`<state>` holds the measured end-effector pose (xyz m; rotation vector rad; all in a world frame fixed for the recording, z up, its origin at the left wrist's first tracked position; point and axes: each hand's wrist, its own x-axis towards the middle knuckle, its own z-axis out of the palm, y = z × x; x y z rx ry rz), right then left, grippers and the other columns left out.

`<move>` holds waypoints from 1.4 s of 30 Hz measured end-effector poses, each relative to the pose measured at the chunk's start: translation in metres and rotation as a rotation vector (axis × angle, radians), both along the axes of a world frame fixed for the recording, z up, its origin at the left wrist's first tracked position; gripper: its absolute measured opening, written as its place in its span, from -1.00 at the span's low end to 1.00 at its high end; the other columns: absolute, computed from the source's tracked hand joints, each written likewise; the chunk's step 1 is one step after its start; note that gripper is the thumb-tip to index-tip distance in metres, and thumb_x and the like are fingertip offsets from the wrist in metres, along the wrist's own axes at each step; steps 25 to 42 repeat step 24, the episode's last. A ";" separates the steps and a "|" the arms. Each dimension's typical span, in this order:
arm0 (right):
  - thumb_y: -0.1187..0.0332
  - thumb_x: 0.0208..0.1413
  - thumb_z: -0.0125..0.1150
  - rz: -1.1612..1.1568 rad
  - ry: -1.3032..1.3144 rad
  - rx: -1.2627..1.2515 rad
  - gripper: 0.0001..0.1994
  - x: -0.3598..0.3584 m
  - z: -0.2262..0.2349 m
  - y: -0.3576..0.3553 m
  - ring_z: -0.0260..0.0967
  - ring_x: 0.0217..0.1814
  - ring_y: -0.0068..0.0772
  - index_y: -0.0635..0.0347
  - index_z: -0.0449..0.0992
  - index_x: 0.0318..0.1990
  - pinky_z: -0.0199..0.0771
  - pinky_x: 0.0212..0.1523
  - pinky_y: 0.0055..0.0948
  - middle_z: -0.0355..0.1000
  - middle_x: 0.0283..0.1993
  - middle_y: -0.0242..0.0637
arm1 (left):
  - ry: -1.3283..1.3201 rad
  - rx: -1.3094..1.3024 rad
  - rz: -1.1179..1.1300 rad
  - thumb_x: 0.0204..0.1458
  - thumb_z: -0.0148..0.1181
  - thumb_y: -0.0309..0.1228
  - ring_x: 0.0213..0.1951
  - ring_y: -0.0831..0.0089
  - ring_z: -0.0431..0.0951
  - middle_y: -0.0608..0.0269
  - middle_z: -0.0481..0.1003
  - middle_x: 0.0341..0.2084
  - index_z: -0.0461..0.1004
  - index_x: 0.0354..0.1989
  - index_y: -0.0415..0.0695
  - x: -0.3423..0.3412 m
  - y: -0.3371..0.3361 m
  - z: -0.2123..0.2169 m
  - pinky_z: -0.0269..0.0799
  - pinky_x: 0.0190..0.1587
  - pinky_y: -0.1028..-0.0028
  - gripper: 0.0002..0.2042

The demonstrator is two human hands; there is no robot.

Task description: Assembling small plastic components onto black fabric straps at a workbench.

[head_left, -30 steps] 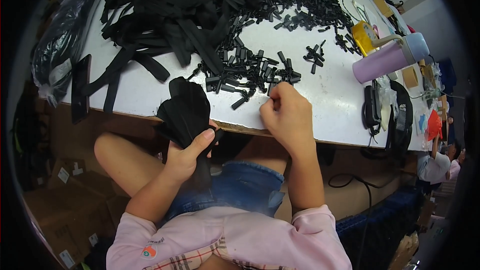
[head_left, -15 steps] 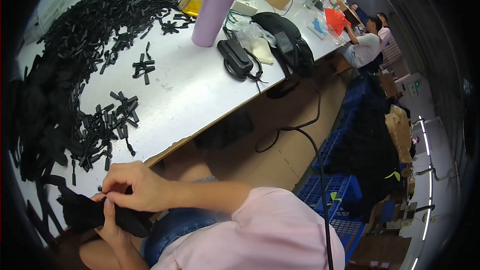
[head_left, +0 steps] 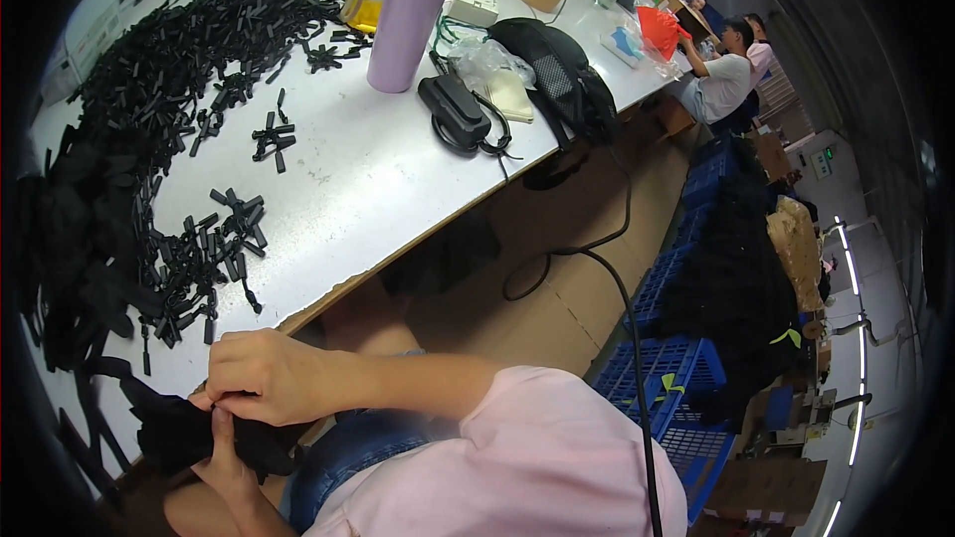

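Both hands meet at the near edge of the white tabletop (head_left: 398, 169), low in the view, and grasp a bundle of black fabric (head_left: 184, 433) that hangs just below that edge over the person's lap. The right hand (head_left: 264, 378) lies on top with its fingers curled down and pinching the upper edge of the fabric; the left hand (head_left: 227, 462) comes up from underneath, its fingers pressed against the cloth right under the right hand's fingertips, so the two hands touch. Just beyond the hands, on the tabletop, lies a loose scatter of small black plastic clips (head_left: 204, 259), and further out and to the left spreads a big heap of black straps (head_left: 149, 99) reaching to the far edge. A smaller cluster of clips (head_left: 271, 134) sits apart from both, well beyond the right hand. Far ahead and to the right of the hands stand a lilac drinking bottle (head_left: 408, 25), a black power adapter (head_left: 453, 111) with its cable trailing off the tabletop, a crumpled clear plastic bag (head_left: 487, 70) and a black pouch bag (head_left: 557, 75). Off to the right of the hands, on the floor, are blue plastic crates (head_left: 667, 378). Another person in a white shirt (head_left: 721, 80) sits at the far end.
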<state>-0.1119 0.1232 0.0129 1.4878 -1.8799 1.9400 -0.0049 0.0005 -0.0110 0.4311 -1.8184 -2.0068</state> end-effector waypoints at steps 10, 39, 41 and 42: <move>0.50 -0.19 0.10 -0.015 -0.435 0.039 -0.92 0.019 -0.004 -0.005 0.20 -0.64 -0.52 0.31 0.34 -0.51 0.18 -0.66 -0.59 0.24 -0.56 -0.30 | 0.093 0.113 0.102 -0.04 -0.01 -0.53 -0.33 0.51 0.36 0.17 0.34 -0.36 0.25 -0.18 -0.30 -0.001 0.008 0.006 0.25 -0.23 0.61 -0.77; 0.47 -0.08 0.03 0.121 -0.574 -0.110 -0.91 0.026 -0.010 -0.016 0.31 -0.62 -0.60 0.30 0.30 -0.47 0.25 -0.67 -0.68 0.29 -0.51 -0.31 | 0.091 0.022 0.124 -0.02 -0.01 -0.49 -0.52 0.67 0.23 0.29 0.32 -0.45 0.27 -0.19 -0.28 0.003 0.002 -0.001 0.10 -0.50 0.74 -0.77; 0.47 -0.08 0.03 0.121 -0.574 -0.110 -0.91 0.026 -0.010 -0.016 0.31 -0.62 -0.60 0.30 0.30 -0.47 0.25 -0.67 -0.68 0.29 -0.51 -0.31 | 0.091 0.022 0.124 -0.02 -0.01 -0.49 -0.52 0.67 0.23 0.29 0.32 -0.45 0.27 -0.19 -0.28 0.003 0.002 -0.001 0.10 -0.50 0.74 -0.77; 0.47 -0.08 0.03 0.121 -0.574 -0.110 -0.91 0.026 -0.010 -0.016 0.31 -0.62 -0.60 0.30 0.30 -0.47 0.25 -0.67 -0.68 0.29 -0.51 -0.31 | 0.091 0.022 0.124 -0.02 -0.01 -0.49 -0.52 0.67 0.23 0.29 0.32 -0.45 0.27 -0.19 -0.28 0.003 0.002 -0.001 0.10 -0.50 0.74 -0.77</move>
